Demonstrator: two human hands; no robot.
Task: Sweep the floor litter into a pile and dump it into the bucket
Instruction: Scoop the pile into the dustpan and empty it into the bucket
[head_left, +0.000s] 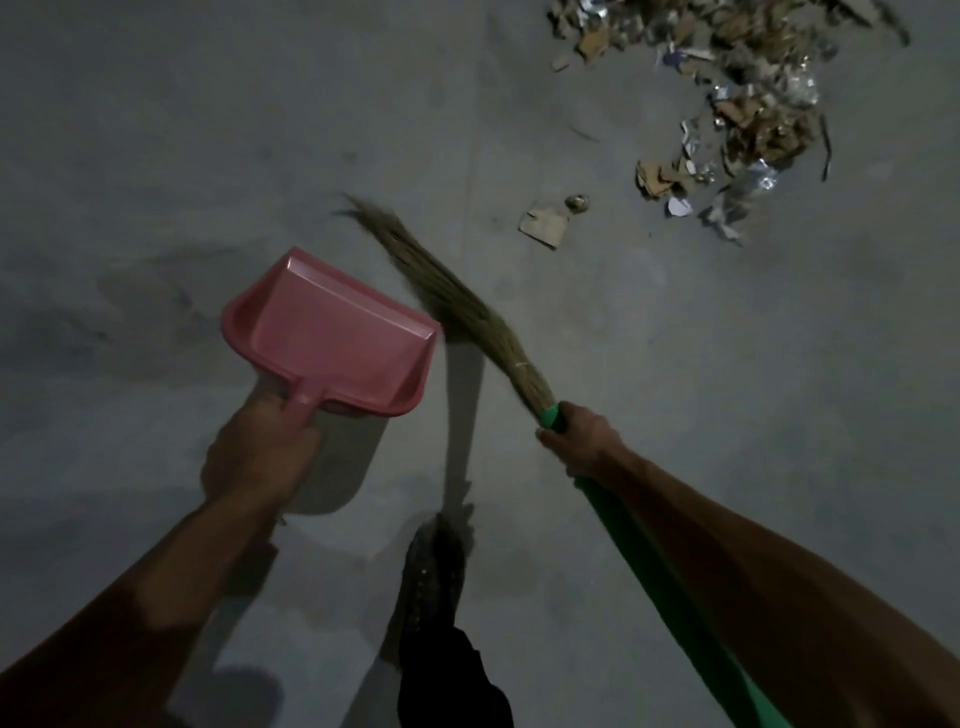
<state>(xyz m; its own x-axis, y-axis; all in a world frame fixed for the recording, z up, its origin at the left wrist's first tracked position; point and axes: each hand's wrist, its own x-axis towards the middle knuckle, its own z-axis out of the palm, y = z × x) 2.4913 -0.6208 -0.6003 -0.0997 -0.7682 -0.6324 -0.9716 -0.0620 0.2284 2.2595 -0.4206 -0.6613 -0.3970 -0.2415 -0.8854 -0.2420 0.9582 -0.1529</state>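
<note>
Left hand (260, 452) has its fingers wrapped tight round the short handle of a pink dustpan (332, 332), held up off the concrete floor (182, 130) w/ the open mouth pointing away from the person – pan looks empty inside, its shadow falls on the floor right under it. Right hand (582, 441) grips the green handle of a broom (452, 306) just below where the straw bristles are bound on, fingers closed all the way round it. The bristles angle up-left, tips a bit blurry, passing just beside the right corner of the dustpan; can't tell if they're touching the floor or not.

Litter pile (748, 98) sits top right, well apart from both pan and broom – mostly torn cardboard bits, white paper scraps and some shiny crumpled plastic, kinda spread in a curved band. A loose cardboard piece (543, 226) and a small round bit of scrap (576, 202) lie on their own between the pile and the broom tips.

Person's foot in a dark shoe (436, 561) at the bottom middle, dark trouser leg below it. Lighting's dim, floor is grey w/ some darker stains on the left
</note>
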